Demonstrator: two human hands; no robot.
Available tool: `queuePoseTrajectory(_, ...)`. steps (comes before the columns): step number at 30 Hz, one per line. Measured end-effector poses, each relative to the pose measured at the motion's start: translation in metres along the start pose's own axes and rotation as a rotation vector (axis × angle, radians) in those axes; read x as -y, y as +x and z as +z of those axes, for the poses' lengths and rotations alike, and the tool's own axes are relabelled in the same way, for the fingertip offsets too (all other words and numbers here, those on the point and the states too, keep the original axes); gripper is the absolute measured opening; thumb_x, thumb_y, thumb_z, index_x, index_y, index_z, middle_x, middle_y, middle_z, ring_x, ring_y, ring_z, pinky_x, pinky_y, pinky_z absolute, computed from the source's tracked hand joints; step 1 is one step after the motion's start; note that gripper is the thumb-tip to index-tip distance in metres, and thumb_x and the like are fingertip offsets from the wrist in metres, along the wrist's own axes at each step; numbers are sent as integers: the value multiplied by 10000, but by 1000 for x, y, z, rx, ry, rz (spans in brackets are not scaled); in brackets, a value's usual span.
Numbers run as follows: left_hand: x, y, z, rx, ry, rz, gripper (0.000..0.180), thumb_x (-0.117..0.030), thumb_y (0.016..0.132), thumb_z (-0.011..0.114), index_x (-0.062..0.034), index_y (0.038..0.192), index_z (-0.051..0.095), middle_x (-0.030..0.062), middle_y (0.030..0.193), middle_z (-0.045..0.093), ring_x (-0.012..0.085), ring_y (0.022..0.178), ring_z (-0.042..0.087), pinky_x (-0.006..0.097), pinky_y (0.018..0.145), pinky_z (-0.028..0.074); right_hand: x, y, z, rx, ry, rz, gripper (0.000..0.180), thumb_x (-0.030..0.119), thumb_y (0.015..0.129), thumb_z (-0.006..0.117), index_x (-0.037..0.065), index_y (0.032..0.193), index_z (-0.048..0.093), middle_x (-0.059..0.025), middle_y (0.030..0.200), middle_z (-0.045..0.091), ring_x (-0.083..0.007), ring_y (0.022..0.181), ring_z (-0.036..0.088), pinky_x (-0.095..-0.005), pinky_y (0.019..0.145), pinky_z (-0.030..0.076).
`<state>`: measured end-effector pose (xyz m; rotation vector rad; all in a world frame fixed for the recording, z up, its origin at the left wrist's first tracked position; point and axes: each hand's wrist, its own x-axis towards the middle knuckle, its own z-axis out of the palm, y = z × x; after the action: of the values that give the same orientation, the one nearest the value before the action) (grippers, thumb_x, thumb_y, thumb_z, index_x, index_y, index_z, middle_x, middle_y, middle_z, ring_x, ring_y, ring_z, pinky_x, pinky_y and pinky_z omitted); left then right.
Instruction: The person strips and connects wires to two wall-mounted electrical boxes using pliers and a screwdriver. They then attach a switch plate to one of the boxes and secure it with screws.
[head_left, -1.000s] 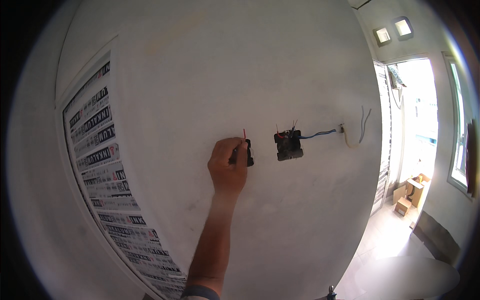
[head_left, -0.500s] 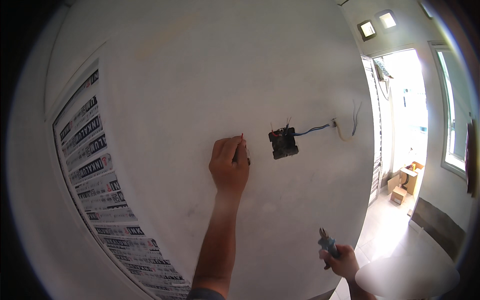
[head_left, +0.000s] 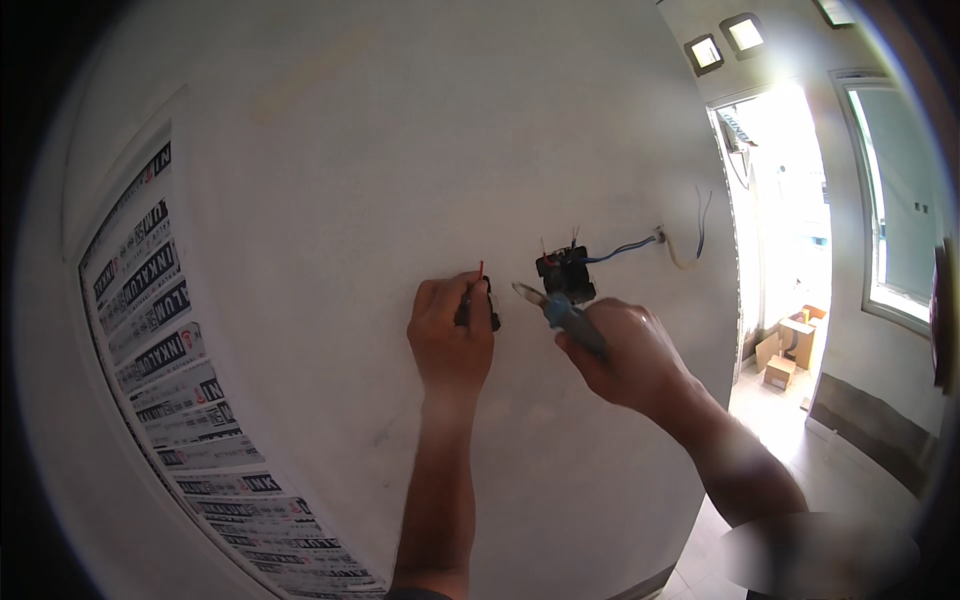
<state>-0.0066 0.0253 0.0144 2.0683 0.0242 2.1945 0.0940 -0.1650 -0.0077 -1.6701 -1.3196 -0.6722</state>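
Note:
My left hand (head_left: 450, 325) is at the wall, its thumb and finger pinching a red wire (head_left: 481, 269) whose end sticks up above the fingertips. Partly hidden behind that hand is a black wall box (head_left: 493, 305). Blue-handled pliers (head_left: 565, 318) are gripped in my right hand (head_left: 625, 355), their jaws pointing up and left, a short gap from the red wire. Beyond the pliers, a second black wall box (head_left: 566, 270) is set in the wall, with red and dark wires and bare strands coming out of its top.
Blue wires (head_left: 620, 248) run from the second box to a hole in the wall, where a pale conduit (head_left: 680, 262) and loose wire ends hang. A frame covered in printed film (head_left: 165, 300) stands at left. At right are a bright doorway, cardboard boxes (head_left: 780, 372) and a window (head_left: 895, 200).
My right hand has come up and left with the pliers, from low on the right to beside the boxes. The left hand keeps its pinch on the red wire. The view has shifted slightly.

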Motion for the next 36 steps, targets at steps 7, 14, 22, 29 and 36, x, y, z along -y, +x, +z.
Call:
queuePoseTrajectory(7, 2, -1, 1, -27, -92, -38, 102, -45, 920, 751, -53, 1020, 771, 85, 921, 711, 192, 733, 739, 324, 650, 570, 21, 25, 18, -63, -268, -13, 185, 184, 924, 735, 11, 883, 681, -177, 1019, 686, -385, 966, 693, -503, 849, 566)
queuePoseTrajectory(14, -1, -1, 0, -26, -105, -76, 96, -39, 920, 746, -50, 1010, 776, 82, 908, 703, 188, 720, 724, 314, 640, 561, 21, 25, 22, -53, -335, -17, 199, 156, 948, 674, -14, 1032, 733, -218, 1078, 677, -367, 1009, 689, -503, 857, 592)
queuePoseTrajectory(22, 2, -1, 0, -11, -111, -85, 102, -37, 932, 723, -29, 1013, 785, 92, 946, 710, 171, 762, 726, 308, 682, 573, 24, 31, 30, -90, -345, -20, 165, 167, 914, 730, 10, 963, 712, -161, 1023, 679, -365, 1015, 686, -489, 864, 578)
queuePoseTrajectory(29, 4, -2, 0, -16, -111, -110, 72, -43, 918, 745, -10, 971, 781, 92, 941, 710, 163, 717, 724, 305, 652, 571, 21, 37, 38, -153, -432, -99, 147, 139, 898, 713, 5, 959, 717, -168, 1048, 680, -350, 1038, 681, -493, 844, 589)
queuePoseTrajectory(36, -1, -1, 0, -35, -138, -143, 75, -35, 899, 761, -13, 967, 782, 85, 914, 712, 134, 699, 704, 290, 624, 560, 23, 42, 29, -94, -520, -85, 158, 186, 877, 766, 46, 903, 699, -113, 927, 671, -310, 974, 693, -468, 862, 514)
